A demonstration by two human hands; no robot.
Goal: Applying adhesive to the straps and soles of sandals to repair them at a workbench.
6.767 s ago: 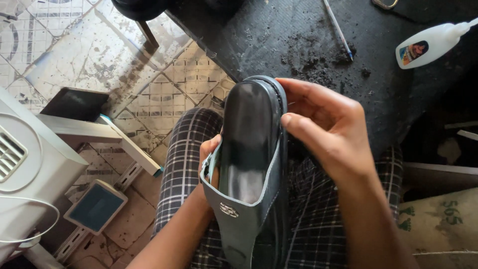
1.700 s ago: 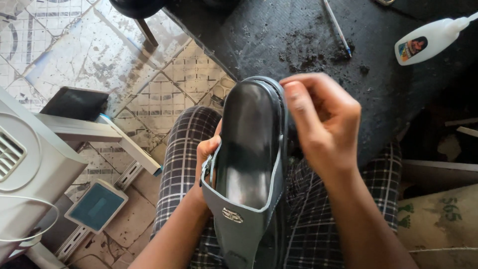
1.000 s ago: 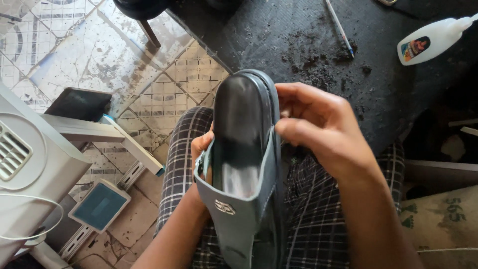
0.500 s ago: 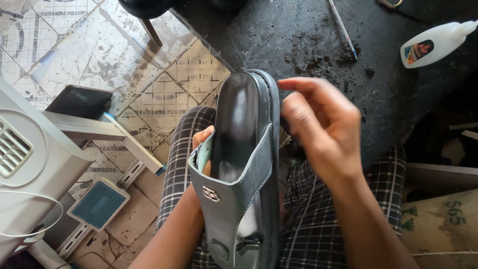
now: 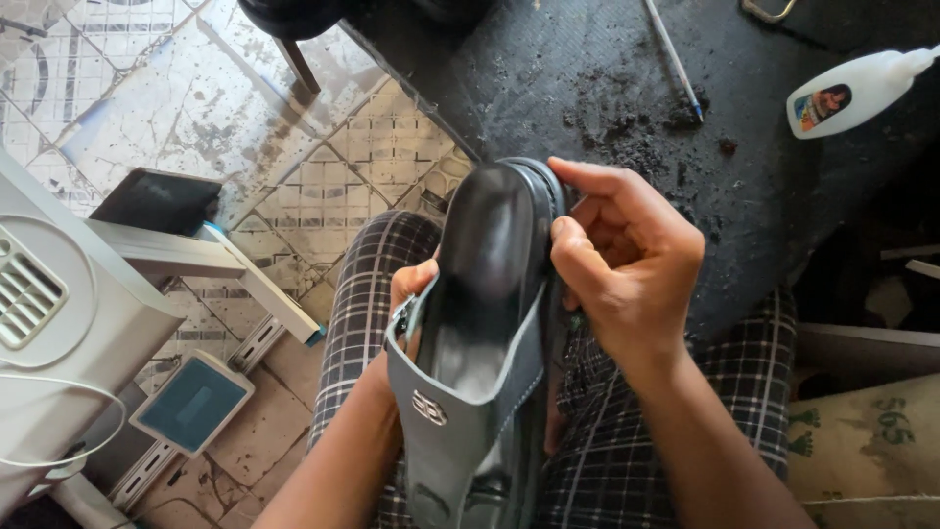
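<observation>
The sandal (image 5: 485,353) stands nearly upright over the person's lap, toe end up, its dark footbed facing us and a wide grey strap (image 5: 460,402) crossing the lower half. The left hand (image 5: 406,294) is tucked behind and under that strap from the left side, fingers curled around the sandal's edge so that it is held steady. The right hand (image 5: 622,269) is clenched on the opposite rim near the toe, thumb pressing on the edge of the sole and the fingers wrapped behind it; whether something thin is pinched there too I cannot tell.

It looks a light thing, rubbery in the sole and stiff enough to keep its shape when gripped at the rim, while the strap seems soft and would give under a pull. The glossy footbed may be slippery, so the thick sole edge and the strap root look like the surer places to grip.

Beyond the checked trousers (image 5: 372,284) lies a dark surface (image 5: 548,69) scattered with crumbs of dirt, a white glue bottle (image 5: 852,93) on its side at the far right and a pen (image 5: 671,54) nearby. A patterned tile floor (image 5: 196,88) spreads left, with a white appliance (image 5: 59,323) beside it.
</observation>
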